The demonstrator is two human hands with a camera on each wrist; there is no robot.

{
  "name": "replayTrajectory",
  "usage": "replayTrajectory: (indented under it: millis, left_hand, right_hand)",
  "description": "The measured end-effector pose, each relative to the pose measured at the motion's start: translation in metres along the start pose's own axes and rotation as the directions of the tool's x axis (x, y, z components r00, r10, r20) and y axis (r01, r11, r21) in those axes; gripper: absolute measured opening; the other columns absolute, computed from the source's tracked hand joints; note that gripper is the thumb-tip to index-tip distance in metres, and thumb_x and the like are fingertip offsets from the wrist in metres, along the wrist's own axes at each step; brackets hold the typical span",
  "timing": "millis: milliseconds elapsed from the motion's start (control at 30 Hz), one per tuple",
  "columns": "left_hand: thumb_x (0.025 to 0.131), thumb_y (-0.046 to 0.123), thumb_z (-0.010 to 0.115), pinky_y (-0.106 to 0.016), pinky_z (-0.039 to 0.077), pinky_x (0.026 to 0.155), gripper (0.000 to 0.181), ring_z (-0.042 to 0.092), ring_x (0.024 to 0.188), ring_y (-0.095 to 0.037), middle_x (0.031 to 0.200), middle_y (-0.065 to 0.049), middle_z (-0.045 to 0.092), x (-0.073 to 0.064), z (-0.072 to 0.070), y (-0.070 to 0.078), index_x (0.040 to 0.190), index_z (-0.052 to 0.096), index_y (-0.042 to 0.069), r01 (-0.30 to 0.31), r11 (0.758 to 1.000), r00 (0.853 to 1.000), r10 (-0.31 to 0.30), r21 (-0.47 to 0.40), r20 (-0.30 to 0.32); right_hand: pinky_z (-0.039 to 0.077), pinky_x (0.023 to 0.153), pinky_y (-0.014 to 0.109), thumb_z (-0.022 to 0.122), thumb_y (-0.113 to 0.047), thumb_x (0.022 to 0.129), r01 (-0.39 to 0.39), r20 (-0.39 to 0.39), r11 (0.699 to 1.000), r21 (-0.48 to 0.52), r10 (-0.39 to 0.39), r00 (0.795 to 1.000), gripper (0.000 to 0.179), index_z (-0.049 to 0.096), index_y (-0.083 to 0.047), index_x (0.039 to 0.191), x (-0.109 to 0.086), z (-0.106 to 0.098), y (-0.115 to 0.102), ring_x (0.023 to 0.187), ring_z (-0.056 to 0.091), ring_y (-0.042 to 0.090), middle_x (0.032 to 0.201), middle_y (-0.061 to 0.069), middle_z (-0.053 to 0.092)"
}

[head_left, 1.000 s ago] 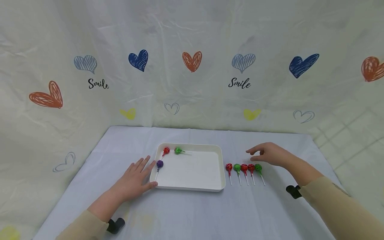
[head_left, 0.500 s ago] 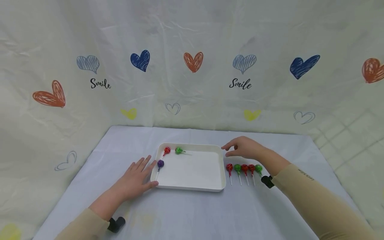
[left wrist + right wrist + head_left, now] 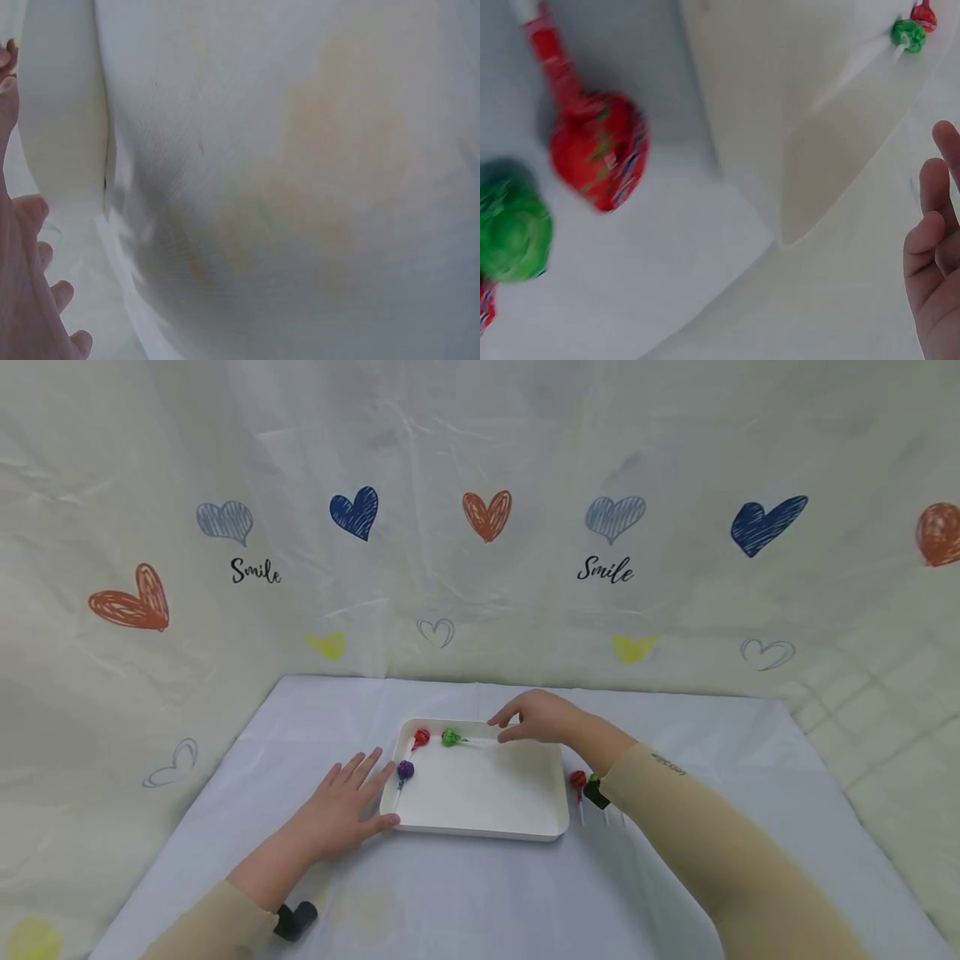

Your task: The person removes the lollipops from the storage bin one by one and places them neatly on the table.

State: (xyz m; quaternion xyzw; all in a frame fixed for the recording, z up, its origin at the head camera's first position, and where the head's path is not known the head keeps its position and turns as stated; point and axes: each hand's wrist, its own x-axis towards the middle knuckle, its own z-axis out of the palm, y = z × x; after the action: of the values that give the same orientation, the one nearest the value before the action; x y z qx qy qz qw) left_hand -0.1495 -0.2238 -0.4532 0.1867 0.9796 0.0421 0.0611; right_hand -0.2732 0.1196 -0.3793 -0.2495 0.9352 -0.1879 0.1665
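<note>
Beige-sleeved, the left hand point(image 3: 341, 810) extends from lower left of the head view, fingers spread, to the left rim of the white tray point(image 3: 480, 797) at lower centre. Inside, left to right, lie a purple-wrapped lollipop point(image 3: 406, 770), a red-wrapped lollipop point(image 3: 422, 738) and a green-wrapped lollipop point(image 3: 451, 737). Near the latter's stick, the right hand point(image 3: 546, 717) overlaps the upper-right rim, thumb and forefinger apart; contact cannot be told. Outside, just right, lies another red lollipop point(image 3: 577, 779).

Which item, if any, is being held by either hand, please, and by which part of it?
Nothing is held: the right hand hovers empty over the tray, and the left hand lies spread at its left edge.
</note>
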Motion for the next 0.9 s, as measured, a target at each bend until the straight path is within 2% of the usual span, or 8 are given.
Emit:
replayTrajectory:
  millis: [133,300,433,567,900]
  left_hand:
    - [0.089,0.073,0.049,-0.06,0.01,0.119,0.092,0.009,0.151,-0.036,0.167,-0.008,0.009,0.001,0.001,-0.001,0.159,0.023,0.021,0.006,1.0,1.0,-0.006,0.0,-0.002]
    - [0.088,0.075,0.047,-0.06,0.009,0.119,0.092,0.008,0.151,-0.035,0.167,-0.007,0.008,0.001,0.003,-0.002,0.159,0.023,0.022,0.006,1.0,1.0,-0.006,-0.008,-0.001]
    - [0.087,0.078,0.043,-0.06,0.011,0.119,0.093,0.009,0.151,-0.035,0.167,-0.007,0.008,0.001,0.003,-0.002,0.159,0.023,0.022,0.0,1.0,1.0,0.0,-0.002,-0.006]
    - [0.088,0.076,0.045,-0.06,0.012,0.119,0.092,0.009,0.151,-0.035,0.167,-0.007,0.009,0.0,0.001,-0.001,0.159,0.024,0.021,-0.003,1.0,1.0,0.003,-0.002,-0.01]
    - [0.09,0.071,0.05,-0.059,0.011,0.119,0.09,0.01,0.151,-0.035,0.167,-0.007,0.008,0.002,0.005,-0.005,0.16,0.021,0.022,-0.003,1.0,1.0,0.003,-0.011,-0.025]
  right_hand:
    - [0.051,0.087,0.032,0.075,-0.035,0.089,0.02,0.014,0.998,-0.058,-0.02,1.0,0.035,0.072,-0.028,0.123,0.015,0.005,-0.011,0.101,0.06,0.014,0.105,-0.014,0.068]
    - [0.05,0.091,0.033,0.075,-0.032,0.09,0.006,0.04,0.996,-0.092,-0.002,0.999,0.034,0.072,-0.027,0.124,0.03,0.012,-0.023,0.106,0.058,0.013,0.105,-0.013,0.068]
    - [0.05,0.089,0.032,0.076,-0.029,0.089,-0.02,0.056,0.992,-0.123,0.027,0.998,0.032,0.073,-0.029,0.121,0.041,0.019,-0.029,0.1,0.058,0.012,0.102,-0.012,0.068]
    - [0.05,0.09,0.031,0.076,-0.028,0.089,-0.031,0.075,0.986,-0.166,0.044,0.996,0.032,0.073,-0.03,0.121,0.048,0.025,-0.033,0.099,0.058,0.01,0.104,-0.011,0.069]
    - [0.051,0.087,0.031,0.072,-0.026,0.093,0.005,0.088,0.953,-0.303,0.023,0.996,0.029,0.073,-0.028,0.122,0.062,0.039,-0.035,0.092,0.057,0.011,0.101,-0.009,0.068]
